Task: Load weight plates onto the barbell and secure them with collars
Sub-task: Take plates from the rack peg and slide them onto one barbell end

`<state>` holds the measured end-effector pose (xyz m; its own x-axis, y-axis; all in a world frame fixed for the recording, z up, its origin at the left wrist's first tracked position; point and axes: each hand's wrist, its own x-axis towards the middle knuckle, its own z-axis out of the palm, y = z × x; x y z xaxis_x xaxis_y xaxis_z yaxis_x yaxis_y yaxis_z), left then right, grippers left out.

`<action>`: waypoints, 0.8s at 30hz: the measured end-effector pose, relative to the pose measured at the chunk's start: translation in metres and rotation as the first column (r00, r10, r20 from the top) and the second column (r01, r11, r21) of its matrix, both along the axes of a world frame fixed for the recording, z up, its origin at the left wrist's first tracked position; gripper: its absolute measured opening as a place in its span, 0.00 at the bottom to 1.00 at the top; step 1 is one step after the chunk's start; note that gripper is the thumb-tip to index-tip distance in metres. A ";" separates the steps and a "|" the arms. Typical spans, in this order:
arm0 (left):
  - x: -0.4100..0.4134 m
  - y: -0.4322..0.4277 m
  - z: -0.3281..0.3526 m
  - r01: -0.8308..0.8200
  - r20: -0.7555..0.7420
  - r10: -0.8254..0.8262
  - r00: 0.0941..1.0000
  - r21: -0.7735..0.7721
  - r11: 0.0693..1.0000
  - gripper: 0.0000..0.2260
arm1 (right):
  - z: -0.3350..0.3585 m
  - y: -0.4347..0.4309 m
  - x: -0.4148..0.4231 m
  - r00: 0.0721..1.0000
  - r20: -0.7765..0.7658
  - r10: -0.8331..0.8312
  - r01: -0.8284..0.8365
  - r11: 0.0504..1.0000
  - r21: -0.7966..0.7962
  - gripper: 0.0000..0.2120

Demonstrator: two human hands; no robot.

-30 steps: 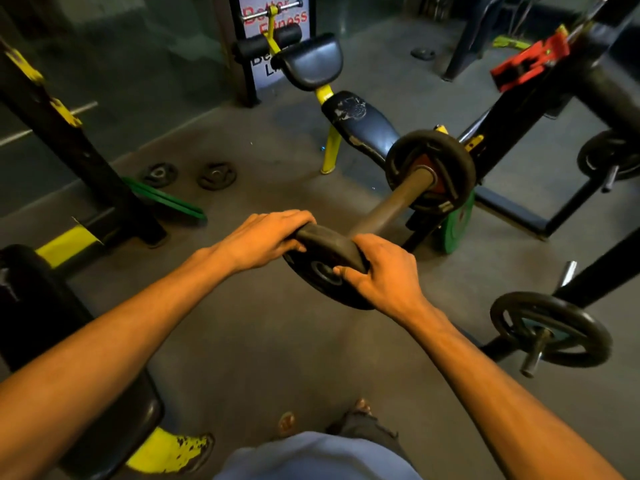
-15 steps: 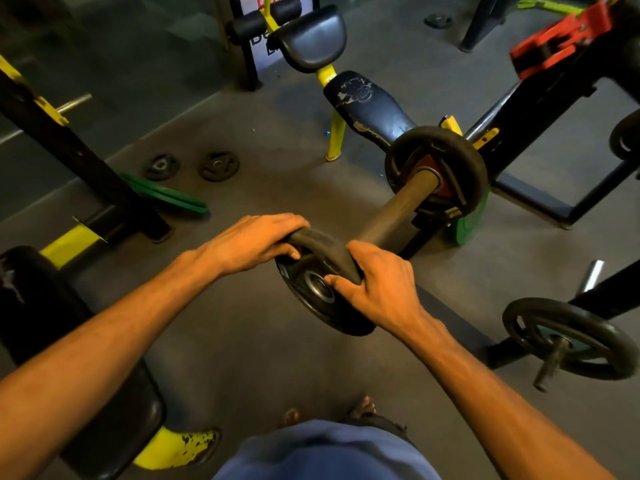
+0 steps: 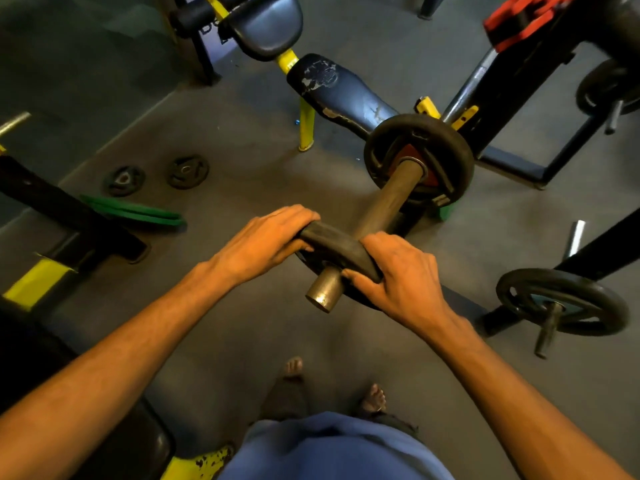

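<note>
Plate [image 3: 332, 241], dark, round: sat threaded on the barbell [image 3: 389, 202] near its end, with the bare metal tip sticking out toward the person. Left hand [image 3: 263, 244]: fingers curled over the plate's upper left rim, clamped on it. Right hand [image 3: 400, 282]: fingers wrapped round the right rim, thumb against the near face. Second plate [image 3: 450, 147], black: sat farther along the same barbell, well apart from the first. Bench [image 3: 343, 95], black pad, worn, on yellow legs: stood beyond the barbell. Floor [image 3: 242, 323], grey: held two small plates [image 3: 188, 171] lying flat and green plates [image 3: 138, 213] to the left. Spoked plate [image 3: 561, 301]: hung on a peg at the right.
</note>
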<state>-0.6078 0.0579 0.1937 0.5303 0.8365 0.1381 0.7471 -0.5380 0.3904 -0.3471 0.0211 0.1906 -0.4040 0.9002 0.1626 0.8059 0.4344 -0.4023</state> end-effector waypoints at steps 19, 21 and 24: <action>0.015 -0.019 -0.024 0.128 0.392 0.020 0.920 -0.348 0.929 0.49 | -0.030 -0.047 -0.098 0.060 -0.588 -0.807 0.642 0.482 -0.596 0.47; 0.022 0.002 -0.025 0.128 0.393 0.028 0.919 -0.366 0.922 0.49 | -0.037 -0.025 -0.085 0.062 -0.608 -0.791 0.650 0.494 -0.577 0.46; 0.044 0.043 -0.031 0.118 0.405 0.048 0.913 -0.375 0.920 0.48 | -0.042 0.023 -0.057 0.079 -0.614 -0.785 0.664 0.501 -0.554 0.49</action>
